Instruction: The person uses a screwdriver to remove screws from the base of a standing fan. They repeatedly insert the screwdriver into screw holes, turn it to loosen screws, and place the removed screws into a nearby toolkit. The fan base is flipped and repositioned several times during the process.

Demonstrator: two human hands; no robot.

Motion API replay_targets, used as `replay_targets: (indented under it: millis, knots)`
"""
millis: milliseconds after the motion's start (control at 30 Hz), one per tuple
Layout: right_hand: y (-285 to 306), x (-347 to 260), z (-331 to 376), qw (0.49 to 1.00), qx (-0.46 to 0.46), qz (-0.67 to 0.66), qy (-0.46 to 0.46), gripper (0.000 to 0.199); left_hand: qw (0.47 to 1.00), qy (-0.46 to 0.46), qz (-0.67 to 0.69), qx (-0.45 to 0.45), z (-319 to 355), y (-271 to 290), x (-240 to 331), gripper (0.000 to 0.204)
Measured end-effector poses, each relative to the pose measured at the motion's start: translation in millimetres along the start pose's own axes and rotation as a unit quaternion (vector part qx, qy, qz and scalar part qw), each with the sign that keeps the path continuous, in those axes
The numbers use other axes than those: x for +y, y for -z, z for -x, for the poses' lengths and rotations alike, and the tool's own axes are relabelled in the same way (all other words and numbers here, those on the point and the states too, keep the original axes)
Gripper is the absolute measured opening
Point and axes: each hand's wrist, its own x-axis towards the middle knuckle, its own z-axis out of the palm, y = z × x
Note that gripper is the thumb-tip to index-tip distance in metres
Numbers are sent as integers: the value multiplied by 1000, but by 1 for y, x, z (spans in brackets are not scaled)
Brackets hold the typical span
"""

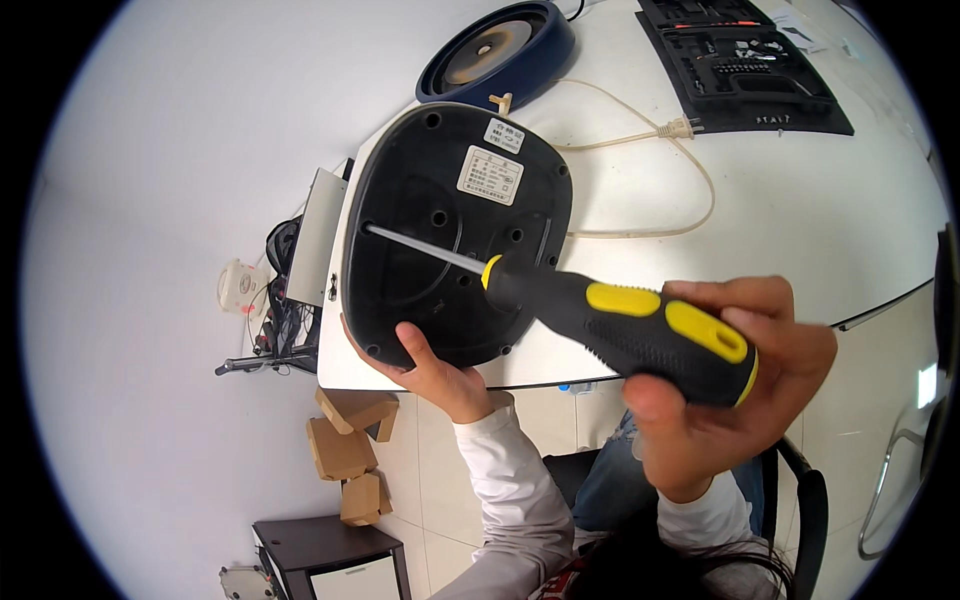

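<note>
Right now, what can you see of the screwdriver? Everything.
The screwdriver has a slim, silvery, metal-looking shaft and a thick black handle with a yellow collar, two yellow inlays and a yellow rim at the butt. The handle looks like plastic or rubber, partly textured. It slants from lower right to upper left, gripped by the right hand. The shaft ends at a hole in the black base; its tip is hidden.

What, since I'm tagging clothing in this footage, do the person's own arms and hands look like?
The left sleeve and right sleeve are white, long and creased. The left hand and right hand are both bare, without gloves.
</note>
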Motion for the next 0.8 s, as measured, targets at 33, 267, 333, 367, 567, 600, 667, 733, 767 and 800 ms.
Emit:
replay_targets:
  millis: [33, 267, 333, 367, 567, 600, 667, 733, 767, 800]
  knots:
    - [1, -1, 1, 1000, -20, -12, 13, 67, 1000, -6, 1, 0, 0, 1, -1, 76]
    - [-13, -13, 0, 966, -114, -231, 33, 70, 1000, -12, 25, -10, 0, 1, -2, 74]
    - [-21, -11, 0, 951, -132, -278, 21, 69, 999, -7, 33, -11, 1, 2, -4, 73]
    - [-25, -13, -1, 946, -134, -296, 17, 69, 999, -11, 28, -11, 1, 2, -3, 73]
    - [-24, -17, 4, 951, -128, -280, 21, 65, 1000, -21, 9, -16, 0, 2, -1, 72]
    - [-24, -16, 4, 952, -133, -276, 23, 65, 1000, -21, 4, -15, 0, 3, -1, 72]
    - [-24, -15, 3, 955, -136, -261, 33, 63, 1000, -21, 1, -14, -1, 2, -2, 72]
    - [-23, -12, -2, 961, -131, -240, 52, 62, 1000, -21, 5, -15, -1, -2, -3, 73]
    - [-23, -9, -3, 961, -126, -238, 60, 61, 1000, -22, 2, -12, 0, 0, -3, 73]
    - [-23, -4, -3, 960, -112, -247, 70, 60, 1000, -22, -2, -10, 0, 1, -2, 73]
